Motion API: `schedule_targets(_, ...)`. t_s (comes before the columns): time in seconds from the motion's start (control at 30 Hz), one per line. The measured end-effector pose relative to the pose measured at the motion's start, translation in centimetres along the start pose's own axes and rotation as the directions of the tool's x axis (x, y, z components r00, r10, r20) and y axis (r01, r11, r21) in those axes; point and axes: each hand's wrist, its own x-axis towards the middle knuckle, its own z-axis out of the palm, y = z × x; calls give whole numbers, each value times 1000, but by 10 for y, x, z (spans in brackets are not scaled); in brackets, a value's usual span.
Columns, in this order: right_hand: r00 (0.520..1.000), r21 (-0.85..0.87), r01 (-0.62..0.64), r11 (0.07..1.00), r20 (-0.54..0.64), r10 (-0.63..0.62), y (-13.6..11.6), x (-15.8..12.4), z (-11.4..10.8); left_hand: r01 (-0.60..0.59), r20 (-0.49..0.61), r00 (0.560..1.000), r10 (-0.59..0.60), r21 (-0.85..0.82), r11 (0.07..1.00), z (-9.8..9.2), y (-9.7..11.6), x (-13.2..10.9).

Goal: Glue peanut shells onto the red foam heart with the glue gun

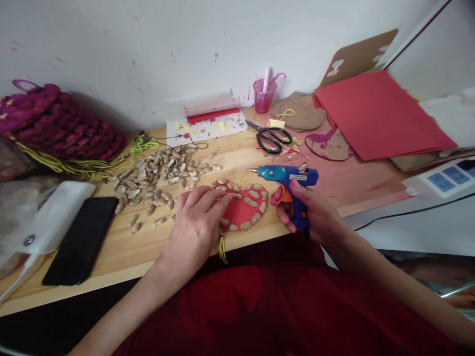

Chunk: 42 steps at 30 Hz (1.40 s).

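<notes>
gripping a blue glue gun round its handle with the right hand, fingers curled near the orange trigger and thumb along the rear of the body; pointing the metal nozzle leftward, just past the far side of the red piece.

laying the left hand palm down over the left part of that red piece, with long, slightly bent fingers; reaching one of the peanut shells with a fingertip, but impossible to tell whether pinching or only pressing. lying flat between both hands, near the front edge of the wooden tabletop: the red piece, rounded, mostly ringed with shells, with a yellow tassel at its near side. beyond the left hand, a loose heap of shells; farther back, black-handled scissors.

probably thin, light and somewhat stiff, the red piece; best steadied flat, or lifted by a bare stretch of edge, to spare the shells. dry, rough and brittle by the look of them, the shells; best taken lightly by the ends, without squeezing. likely light and firm, the glue gun; best held by the handle, well clear of the nozzle, presumably hot.
</notes>
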Motion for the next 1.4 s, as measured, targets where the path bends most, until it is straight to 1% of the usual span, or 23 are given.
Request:
schedule_targets(0.13, 1000, -1, 8, 1000, 5, -8, 1, 0, 0, -11, 58, 998, 14, -47, 999, 4, 4, -2)
schedule_targets(0.4, 1000, -10, 6, 1000, 29, -6, 1, 0, 0, -32, 144, 989, 40, -58, 998, 3, 8, 1)
schedule_targets(0.67, 999, -10, 10, 1000, 31, -9, 1, 0, 0, -22, 159, 987, 35, -87, 996, 5, 8, 3)
schedule_targets(0.87, 1000, -17, 11, 1000, 25, -11, 1, -1, 0, -28, 149, 988, 43, -104, 994, 6, 7, 3)
schedule_targets(1.13, 1000, -27, 12, 1000, 9, -12, 0, -1, 2, -39, 150, 987, 49, -72, 997, 6, 10, 5)
schedule_targets(1.4, 999, -14, 27, 1000, 28, -27, 1, 0, 2, -63, 147, 987, 67, -27, 998, 7, 11, 5)
